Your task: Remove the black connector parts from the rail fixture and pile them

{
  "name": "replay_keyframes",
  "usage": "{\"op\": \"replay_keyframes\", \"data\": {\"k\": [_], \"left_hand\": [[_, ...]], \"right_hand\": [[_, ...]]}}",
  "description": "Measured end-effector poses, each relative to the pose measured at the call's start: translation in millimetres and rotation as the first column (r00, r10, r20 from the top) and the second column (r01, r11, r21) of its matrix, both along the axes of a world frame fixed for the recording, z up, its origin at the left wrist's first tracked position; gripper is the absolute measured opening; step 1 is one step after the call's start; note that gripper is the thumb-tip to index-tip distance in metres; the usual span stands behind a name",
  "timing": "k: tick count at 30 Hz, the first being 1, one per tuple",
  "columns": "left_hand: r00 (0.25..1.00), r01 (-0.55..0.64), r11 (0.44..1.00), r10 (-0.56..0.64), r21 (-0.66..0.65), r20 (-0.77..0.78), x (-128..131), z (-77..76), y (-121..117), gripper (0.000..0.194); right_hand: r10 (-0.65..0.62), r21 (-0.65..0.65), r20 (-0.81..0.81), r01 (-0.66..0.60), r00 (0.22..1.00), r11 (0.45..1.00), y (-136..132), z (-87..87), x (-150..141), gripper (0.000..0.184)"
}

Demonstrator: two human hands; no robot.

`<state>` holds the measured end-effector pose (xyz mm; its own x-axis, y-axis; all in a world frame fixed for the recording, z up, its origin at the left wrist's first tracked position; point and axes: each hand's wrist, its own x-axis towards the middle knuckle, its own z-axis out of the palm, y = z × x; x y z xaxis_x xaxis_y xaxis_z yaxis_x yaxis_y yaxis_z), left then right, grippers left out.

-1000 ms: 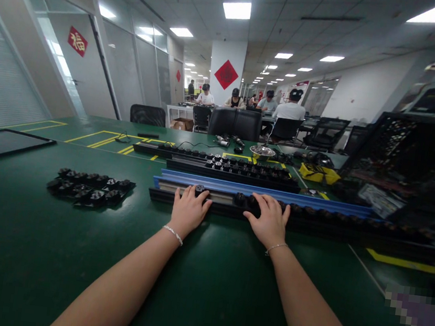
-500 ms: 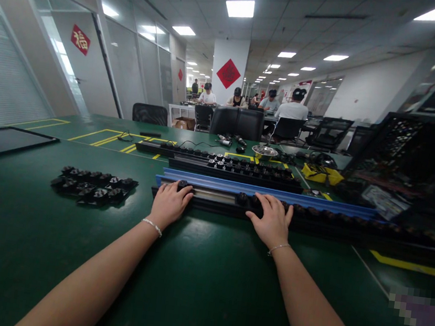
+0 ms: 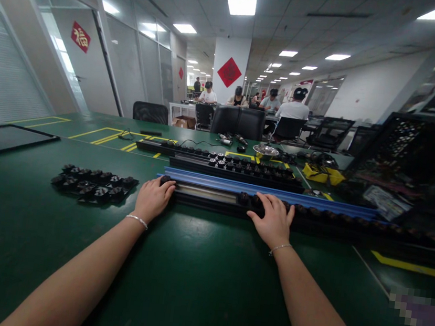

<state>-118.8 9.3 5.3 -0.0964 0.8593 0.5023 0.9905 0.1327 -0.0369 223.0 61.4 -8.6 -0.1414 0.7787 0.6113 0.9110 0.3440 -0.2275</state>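
Observation:
A long black rail (image 3: 204,204) lies across the green table, with a pale strip along its channel. Several small black knob-like pieces (image 3: 244,198) sit in its right-hand part. At the left end, my left hand (image 3: 153,197) is closed on one black knob-like piece (image 3: 165,179), fingertips around it. My right hand (image 3: 273,220) grips the rail farther right, thumb on the near side and fingers over the pieces; the fingers partly hide what lies beneath. Directly behind runs a blue rail (image 3: 215,180).
More loose black pieces (image 3: 93,186) lie in rows to the left. Further black rails (image 3: 236,172), a metal bowl (image 3: 265,152) and a yellow tray (image 3: 323,174) are beyond. A flat black panel (image 3: 6,142) lies far left. People (image 3: 293,106) sit in the background.
My left hand has slid left along the rail to its end, with the black knob-like piece moving along. My right hand stays in nearly the same place.

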Motion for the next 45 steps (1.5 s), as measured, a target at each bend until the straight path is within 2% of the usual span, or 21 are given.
{"op": "replay_keyframes", "data": {"k": [8,14,17,21,27,36,40,43,45], "left_hand": [[0.998,-0.055,0.998,0.055,0.010,-0.001,-29.8,-1.1,-2.3,0.050],[0.999,-0.038,0.999,0.039,0.024,-0.020,-33.9,-1.1,-3.3,0.051],[0.996,-0.093,0.995,0.093,0.022,0.003,-41.1,-1.6,-3.7,0.053],[0.982,-0.187,0.980,0.188,-0.060,0.011,-65.6,-6.4,-7.5,0.057],[0.989,-0.141,0.972,0.130,-0.187,-0.072,-95.9,-13.6,-13.2,0.054],[0.986,-0.164,0.956,0.170,-0.242,0.004,-122.5,-15.8,-13.1,0.056],[0.981,-0.166,0.970,0.181,-0.177,0.071,-130.4,-21.4,-11.5,0.052],[0.980,-0.158,0.987,0.161,-0.036,0.115,-124.9,-24.1,-9.2,0.053],[0.976,-0.170,0.981,0.155,0.094,0.155,-111.4,-22.1,-5.0,0.056]], "right_hand": [[-0.010,-0.006,0.003,0.010,1.000,1.000,-0.7,0.3,-0.4,0.045],[-0.007,-0.017,0.006,0.007,1.000,1.000,-0.3,-0.2,0.4,0.046],[-0.006,-0.012,0.005,0.006,1.000,1.000,0.0,-0.5,0.6,0.046],[0.000,0.004,0.006,0.000,1.000,1.000,0.9,-1.4,0.9,0.046],[0.001,0.016,0.007,-0.001,1.000,1.000,1.1,-2.1,0.9,0.046],[-0.003,0.010,0.010,0.003,1.000,1.000,1.4,-2.8,0.7,0.045],[-0.001,0.004,0.006,0.001,1.000,1.000,0.8,-1.8,0.4,0.046],[0.001,0.006,0.008,-0.001,1.000,1.000,0.3,-1.2,0.3,0.046],[0.003,0.006,0.009,-0.003,1.000,1.000,0.3,-1.3,0.5,0.046]]}}
